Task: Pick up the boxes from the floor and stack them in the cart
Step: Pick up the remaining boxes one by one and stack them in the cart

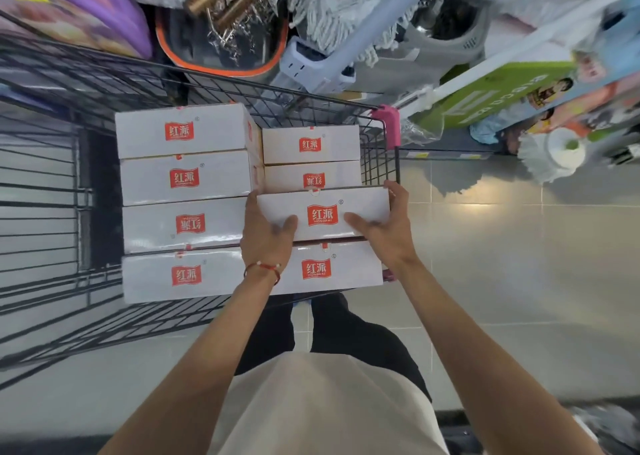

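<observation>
overhead, looked straight down into a black wire cart (pixel 379 163). seven white boxes (pixel 187 177) with red logos lay flat inside in two columns: four edge to edge on the left, three showing on the right. an eighth box (pixel 322 200), same kind, sat across the right column, covering part of the second one and the far edge of the nearest one; could not tell whether it rested on them or was held just clear. left hand (pixel 266 236) gripped its left end, thumb on the top face, fingers curled round the side, touching the left column. a red bracelet (pixel 263 269) was on that wrist. right hand (pixel 384 226) gripped the right end, thumb on top, fingertips hooked over the far right corner beside the cart wall. both arms were stretched forward over the cart's near rim. a pink corner (pixel 389 122) capped the cart's far right post. a bucket (pixel 221 45) with an orange rim stood just beyond the far wall. to the right were a green carton (pixel 491 90) and a white mop (pixel 561 153). the floor (pixel 485 264) was pale glossy tile.
</observation>
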`<action>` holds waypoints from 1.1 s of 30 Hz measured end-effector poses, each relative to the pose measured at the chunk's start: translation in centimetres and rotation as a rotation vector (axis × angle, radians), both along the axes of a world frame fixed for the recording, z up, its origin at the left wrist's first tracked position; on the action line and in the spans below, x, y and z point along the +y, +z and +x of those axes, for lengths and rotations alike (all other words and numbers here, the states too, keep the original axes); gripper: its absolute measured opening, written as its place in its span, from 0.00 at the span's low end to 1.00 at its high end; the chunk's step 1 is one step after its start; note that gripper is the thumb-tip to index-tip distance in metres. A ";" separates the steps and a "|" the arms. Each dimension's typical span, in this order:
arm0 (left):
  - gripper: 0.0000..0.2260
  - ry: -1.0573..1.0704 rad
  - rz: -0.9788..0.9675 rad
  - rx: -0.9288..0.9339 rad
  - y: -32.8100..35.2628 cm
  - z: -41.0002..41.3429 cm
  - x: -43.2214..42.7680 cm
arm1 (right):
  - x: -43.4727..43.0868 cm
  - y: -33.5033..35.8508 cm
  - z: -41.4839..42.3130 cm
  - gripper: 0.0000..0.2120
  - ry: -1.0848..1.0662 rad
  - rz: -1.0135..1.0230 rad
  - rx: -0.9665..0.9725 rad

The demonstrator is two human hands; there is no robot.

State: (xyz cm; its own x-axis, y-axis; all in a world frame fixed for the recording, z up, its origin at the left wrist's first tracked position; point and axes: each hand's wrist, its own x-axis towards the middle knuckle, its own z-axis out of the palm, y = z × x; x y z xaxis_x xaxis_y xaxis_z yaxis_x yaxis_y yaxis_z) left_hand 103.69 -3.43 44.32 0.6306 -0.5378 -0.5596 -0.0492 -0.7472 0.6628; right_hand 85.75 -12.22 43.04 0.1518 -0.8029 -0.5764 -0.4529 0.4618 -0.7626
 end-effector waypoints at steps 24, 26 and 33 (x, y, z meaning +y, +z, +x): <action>0.24 0.032 -0.063 -0.204 -1.3 1.3 1.8 | 0.7 -2.1 0.2 0.34 0.031 0.039 0.044; 0.24 0.078 -0.102 -0.178 -1.1 1.2 1.8 | 0.7 -2.0 0.3 0.33 0.049 0.033 0.057; 0.34 -0.109 0.109 -0.346 -2.7 2.8 2.7 | 1.3 -2.3 0.4 0.35 0.004 -0.013 0.118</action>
